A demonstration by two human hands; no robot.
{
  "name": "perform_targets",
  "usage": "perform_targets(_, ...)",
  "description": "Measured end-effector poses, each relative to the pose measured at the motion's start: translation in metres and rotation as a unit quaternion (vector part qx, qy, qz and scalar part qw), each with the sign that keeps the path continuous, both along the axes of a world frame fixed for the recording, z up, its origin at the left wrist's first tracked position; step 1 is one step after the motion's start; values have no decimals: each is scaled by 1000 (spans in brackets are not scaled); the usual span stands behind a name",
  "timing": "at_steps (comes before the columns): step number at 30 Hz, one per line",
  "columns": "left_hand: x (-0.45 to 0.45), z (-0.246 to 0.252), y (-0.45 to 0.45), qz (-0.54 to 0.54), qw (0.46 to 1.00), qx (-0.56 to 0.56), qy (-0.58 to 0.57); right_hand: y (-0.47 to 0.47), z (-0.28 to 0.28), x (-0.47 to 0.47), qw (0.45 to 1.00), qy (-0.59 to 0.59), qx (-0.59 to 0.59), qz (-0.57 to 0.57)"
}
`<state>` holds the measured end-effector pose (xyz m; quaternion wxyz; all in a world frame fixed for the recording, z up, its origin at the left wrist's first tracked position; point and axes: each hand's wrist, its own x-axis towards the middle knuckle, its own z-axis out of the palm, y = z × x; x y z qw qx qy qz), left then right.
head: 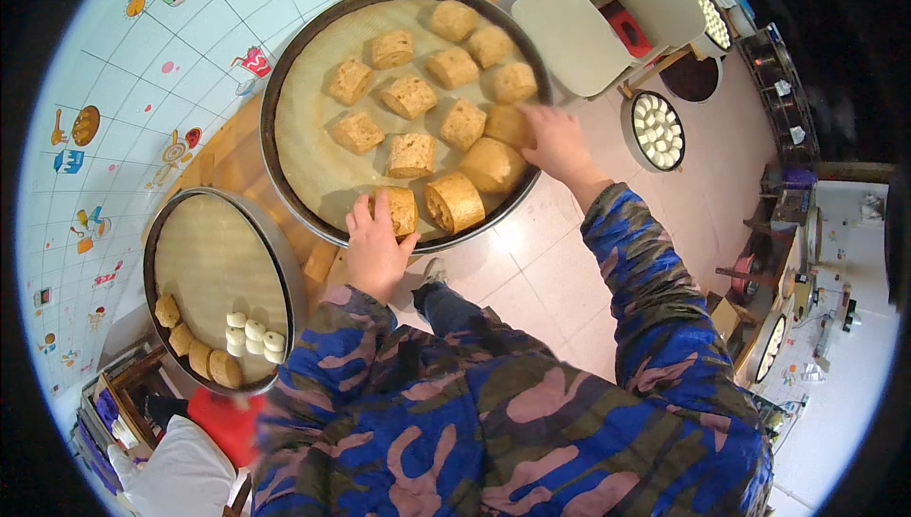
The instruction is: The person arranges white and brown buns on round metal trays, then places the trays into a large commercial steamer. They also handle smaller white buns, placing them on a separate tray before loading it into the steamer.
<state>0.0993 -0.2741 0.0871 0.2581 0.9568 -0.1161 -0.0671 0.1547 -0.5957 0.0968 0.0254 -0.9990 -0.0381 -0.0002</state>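
A large round steamer tray [306, 161] with a pale liner lies before me, holding several brown steamed buns [409, 97] in thick, cut-ended pieces. My left hand [376, 254] is at the tray's near edge, its fingers and thumb around a brown bun [400, 211] that rests on the liner. At the tray's right edge, my right hand [562, 143] has its fingers and thumb on another brown bun [509, 126]. Its fingertips are partly hidden behind that bun. Two more buns, a nearer one [454, 202] and a smooth one [492, 165], sit between my hands.
To the left, a second round tray [213, 232] carries brown buns [199, 357] and small white buns [254, 335]. A beige chair [569, 40] stands at the far right. Beyond it on the tiled floor [562, 268] is a tray of white buns [658, 131]. Patterned wall tiles [171, 76] border the left.
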Motion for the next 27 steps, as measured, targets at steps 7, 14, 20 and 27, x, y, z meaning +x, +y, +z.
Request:
perform_targets(7, -1, -3, 2, 1, 1000, -26, -5, 14, 20, 0, 995, 11, -79, -67)
perform_targets(14, -3, -3, -1, 22, 1000, -12, 10, 50, 25, -20, 993, -22, 75, 86)
perform_targets(20, -4, -2, -1, 24, 999, -43, -6, 58, 14, -26, 999, 20, 25, 25)
perform_targets(27, -8, -6, -4, 35, 997, -69, -24, 87, 24, -40, 986, -59, 115, 104)
